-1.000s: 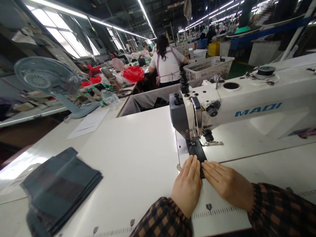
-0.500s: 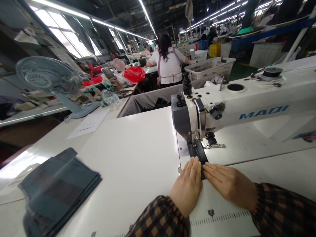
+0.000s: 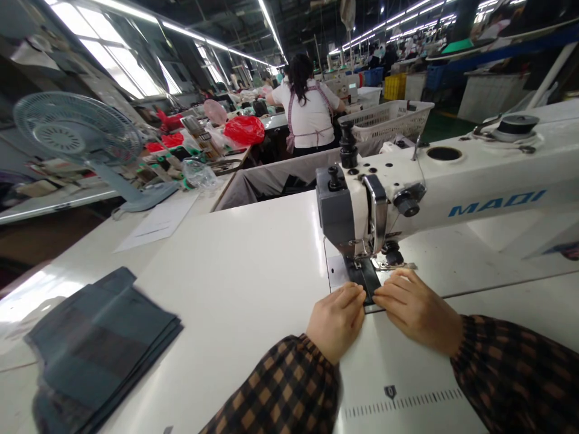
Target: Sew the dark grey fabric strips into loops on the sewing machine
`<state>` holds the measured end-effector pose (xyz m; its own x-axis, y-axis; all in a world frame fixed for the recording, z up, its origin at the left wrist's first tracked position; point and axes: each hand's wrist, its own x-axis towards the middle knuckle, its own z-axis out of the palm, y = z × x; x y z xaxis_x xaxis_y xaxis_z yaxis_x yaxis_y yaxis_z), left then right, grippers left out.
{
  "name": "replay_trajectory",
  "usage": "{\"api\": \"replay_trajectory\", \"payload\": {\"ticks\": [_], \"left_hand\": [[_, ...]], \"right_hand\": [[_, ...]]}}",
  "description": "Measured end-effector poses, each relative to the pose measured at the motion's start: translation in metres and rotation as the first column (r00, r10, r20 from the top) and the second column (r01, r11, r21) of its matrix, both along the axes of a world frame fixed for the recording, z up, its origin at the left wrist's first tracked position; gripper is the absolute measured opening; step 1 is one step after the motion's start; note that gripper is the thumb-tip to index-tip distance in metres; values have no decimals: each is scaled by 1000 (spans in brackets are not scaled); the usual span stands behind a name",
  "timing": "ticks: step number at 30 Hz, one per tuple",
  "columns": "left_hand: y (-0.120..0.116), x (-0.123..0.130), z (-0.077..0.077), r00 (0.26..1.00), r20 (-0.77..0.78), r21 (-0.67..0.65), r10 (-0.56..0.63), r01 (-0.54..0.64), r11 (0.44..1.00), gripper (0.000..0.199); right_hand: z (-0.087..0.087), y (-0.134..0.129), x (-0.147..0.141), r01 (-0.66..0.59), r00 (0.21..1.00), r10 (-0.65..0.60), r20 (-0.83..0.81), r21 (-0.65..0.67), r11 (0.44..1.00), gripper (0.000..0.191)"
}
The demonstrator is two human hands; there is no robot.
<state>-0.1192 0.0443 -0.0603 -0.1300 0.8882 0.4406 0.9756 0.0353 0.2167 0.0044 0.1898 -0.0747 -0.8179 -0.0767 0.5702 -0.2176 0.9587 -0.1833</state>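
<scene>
A narrow black fabric strip lies under the presser foot of the white sewing machine. My left hand has its fingers curled together at the strip's near left corner. Across from it, my right hand grips the near right edge between thumb and fingers. The fingertips hide both corners, while the strip's far end is out of sight beneath the machine head. To the left, a stack of dark grey fabric pieces rests on the white table, away from both hands.
A grey-blue fan and a sheet of paper stand at the table's far left. Beyond the table edge is a grey cloth bin. A person sits ahead beside a white basket.
The black strip has moved farther under the presser foot, so its near end lies closer to the machine. Both hands have moved forward with it, and their outstretched fingers have curled.
</scene>
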Motion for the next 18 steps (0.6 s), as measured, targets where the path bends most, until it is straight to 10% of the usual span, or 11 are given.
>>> {"api": "replay_trajectory", "payload": {"ticks": [8,18], "left_hand": [[1,4,5,982,-180,-72,-54,42,997,21],[-11,2,5,998,-56,-175,-23,13,984,25]], "right_hand": [[-3,1,0,-11,1000,11,6,-1,1000,18],[-4,0,-2,-26,995,19,94,71,997,18]]}}
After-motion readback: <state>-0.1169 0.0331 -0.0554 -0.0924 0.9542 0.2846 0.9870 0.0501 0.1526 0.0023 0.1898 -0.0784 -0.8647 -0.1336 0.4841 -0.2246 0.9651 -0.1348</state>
